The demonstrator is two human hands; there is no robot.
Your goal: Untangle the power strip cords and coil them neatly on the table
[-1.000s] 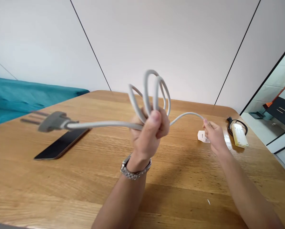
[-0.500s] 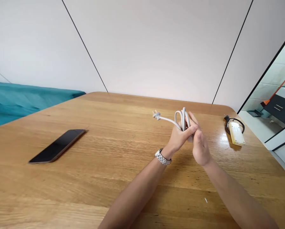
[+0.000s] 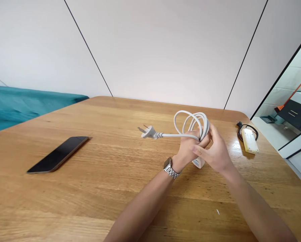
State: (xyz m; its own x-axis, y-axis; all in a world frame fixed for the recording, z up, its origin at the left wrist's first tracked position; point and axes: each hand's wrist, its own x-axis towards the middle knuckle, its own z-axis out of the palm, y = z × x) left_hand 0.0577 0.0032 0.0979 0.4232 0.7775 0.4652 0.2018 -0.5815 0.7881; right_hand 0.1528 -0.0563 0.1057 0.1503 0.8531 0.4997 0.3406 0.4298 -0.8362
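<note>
— Where's the cable (image 3: 193, 124)?
— Coiled above the counter (image 3: 110, 174), right of the phone (image 3: 57, 155). Left hand (image 3: 188, 148) fingers clenched round it, right hand (image 3: 214, 151) fingers closed over it; plug (image 3: 148, 132) pointing phoneward.
</note>
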